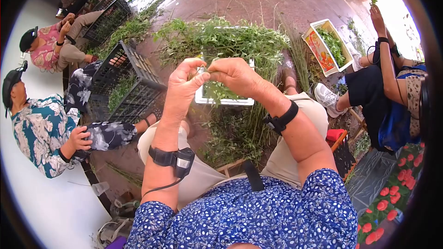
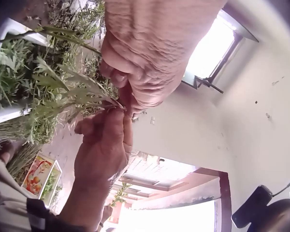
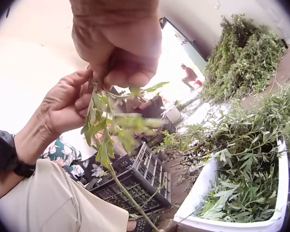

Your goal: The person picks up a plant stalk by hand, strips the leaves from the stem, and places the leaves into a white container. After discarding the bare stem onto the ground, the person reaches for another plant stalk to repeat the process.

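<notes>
Both hands meet above a white crate (image 1: 224, 102) of green leaves, fingertips close together. The left hand (image 1: 184, 83) pinches a leafy sprig between thumb and fingers. Curled fingers of the right hand (image 1: 235, 74) pinch the same sprig. In the right wrist view the sprig (image 3: 104, 128) hangs below the right hand (image 3: 117, 46), its long stem slanting down, with the left hand (image 3: 63, 104) beside it. The left wrist view has leaves (image 2: 79, 92) fanning out from where the two hands touch. Cut greenery (image 1: 184, 41) lies over and around the crate.
Black crates (image 1: 147, 93) with greenery stand at the left near seated people. A yellow-white box (image 1: 323, 48) of leaves is at the right, beside another seated person. Long stems (image 1: 300, 55) lie between that box and the white crate. A large green heap (image 3: 244, 58) stands farther back.
</notes>
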The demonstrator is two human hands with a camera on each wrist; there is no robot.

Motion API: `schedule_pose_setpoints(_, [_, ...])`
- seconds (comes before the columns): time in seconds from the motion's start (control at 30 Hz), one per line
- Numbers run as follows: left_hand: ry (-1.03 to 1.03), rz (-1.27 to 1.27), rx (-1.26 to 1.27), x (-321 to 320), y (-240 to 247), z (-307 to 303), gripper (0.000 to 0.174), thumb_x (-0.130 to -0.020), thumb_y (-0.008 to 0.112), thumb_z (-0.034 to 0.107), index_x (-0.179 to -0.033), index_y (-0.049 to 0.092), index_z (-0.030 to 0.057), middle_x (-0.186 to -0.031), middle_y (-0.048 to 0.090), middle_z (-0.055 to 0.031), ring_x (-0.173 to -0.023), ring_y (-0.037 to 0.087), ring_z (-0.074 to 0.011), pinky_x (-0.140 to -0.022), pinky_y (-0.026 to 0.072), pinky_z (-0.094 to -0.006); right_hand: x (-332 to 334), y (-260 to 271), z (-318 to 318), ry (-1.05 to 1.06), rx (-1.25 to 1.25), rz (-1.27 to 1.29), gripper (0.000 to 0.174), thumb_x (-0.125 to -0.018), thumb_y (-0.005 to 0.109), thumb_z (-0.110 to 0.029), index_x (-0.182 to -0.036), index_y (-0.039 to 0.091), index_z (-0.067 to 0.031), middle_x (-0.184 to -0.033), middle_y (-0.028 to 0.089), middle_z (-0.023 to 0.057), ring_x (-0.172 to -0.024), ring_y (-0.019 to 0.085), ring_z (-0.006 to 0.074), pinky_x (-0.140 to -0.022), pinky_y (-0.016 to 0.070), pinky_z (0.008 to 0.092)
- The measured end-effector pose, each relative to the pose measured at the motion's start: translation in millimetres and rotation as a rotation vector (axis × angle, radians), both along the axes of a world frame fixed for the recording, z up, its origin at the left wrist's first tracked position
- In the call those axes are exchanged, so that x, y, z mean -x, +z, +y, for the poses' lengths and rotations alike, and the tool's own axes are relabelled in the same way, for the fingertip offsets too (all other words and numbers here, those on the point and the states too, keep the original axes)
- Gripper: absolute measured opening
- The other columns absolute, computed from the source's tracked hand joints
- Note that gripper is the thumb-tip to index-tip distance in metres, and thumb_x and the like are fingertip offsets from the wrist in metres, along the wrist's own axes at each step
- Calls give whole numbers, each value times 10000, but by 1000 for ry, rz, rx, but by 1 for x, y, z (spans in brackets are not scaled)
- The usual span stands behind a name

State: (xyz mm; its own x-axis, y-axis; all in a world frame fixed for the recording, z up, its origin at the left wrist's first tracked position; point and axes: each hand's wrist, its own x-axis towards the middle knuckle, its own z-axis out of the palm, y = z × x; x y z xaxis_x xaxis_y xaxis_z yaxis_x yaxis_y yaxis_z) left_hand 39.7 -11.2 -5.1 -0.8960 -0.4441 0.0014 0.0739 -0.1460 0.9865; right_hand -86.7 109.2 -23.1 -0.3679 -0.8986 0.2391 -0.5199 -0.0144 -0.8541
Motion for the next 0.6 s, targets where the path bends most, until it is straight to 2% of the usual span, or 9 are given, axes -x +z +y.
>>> schedule_pose_setpoints(0.1, [31,81,106,3,-8,-1,138,-830,639,85,-946,611,15,-816,586,15,-707,487,-31,-617,383,-166,-5,-1,2,29,136,232,124,-793,598,-163,-796,575,-41,-719,572,123,-682,574,320,-578,436,401])
schedule_pose_setpoints(0.13, [59,118,132,2,-8,1,118,-826,640,61,-932,624,13,-819,588,17,-746,502,-36,-642,400,-179,-5,2,4,27,135,225,124,-793,598,-163,-796,575,-41,-719,572,123,-682,574,320,-578,436,401])
schedule_pose_setpoints(0.2, [76,82,145,1,-9,6,91,-838,631,79,-905,620,18,-786,569,36,-714,481,-24,-618,386,-173,-2,11,10,-15,32,476,73,-769,583,-124,-766,565,-54,-717,569,108,-672,586,313,-562,451,404])
schedule_pose_setpoints(0.23, [85,60,84,1,-11,7,79,-846,623,87,-889,616,22,-771,560,47,-695,471,-18,-602,378,-170,-1,14,12,-22,20,513,31,-745,574,-94,-751,559,-67,-723,573,95,-680,596,309,-557,463,407])
schedule_pose_setpoints(0.4, [137,24,-66,2,-13,19,64,-864,602,104,-866,592,41,-700,504,81,-603,395,6,-519,314,-158,2,16,19,9,32,497,39,-750,576,-111,-757,561,-76,-717,575,84,-686,601,299,-556,460,403])
schedule_pose_setpoints(0.47, [141,16,-50,3,-16,13,63,-873,588,111,-849,576,54,-679,499,71,-551,367,2,-480,285,-154,5,16,24,44,28,468,49,-766,567,-127,-762,562,-79,-728,579,87,-681,595,305,-562,458,402])
schedule_pose_setpoints(0.5, [231,47,-52,3,-15,4,73,-882,570,122,-854,565,54,-673,500,57,-517,364,-7,-454,274,-161,7,18,30,65,-120,527,58,-781,554,-130,-775,565,-73,-734,578,103,-681,587,316,-575,457,402])
schedule_pose_setpoints(0.53, [321,78,-53,2,-12,-5,84,-890,553,132,-859,553,55,-666,500,44,-484,362,-16,-428,263,-168,8,17,36,67,-118,529,58,-781,554,-130,-775,565,-73,-734,578,103,-681,587,316,-575,457,402])
schedule_pose_setpoints(0.6, [316,131,-51,0,-7,-17,91,-907,521,126,-857,533,52,-665,486,27,-466,364,-28,-416,263,-170,13,12,43,-14,-1,419,76,-795,547,-135,-782,561,-62,-744,578,125,-666,575,325,-579,457,392])
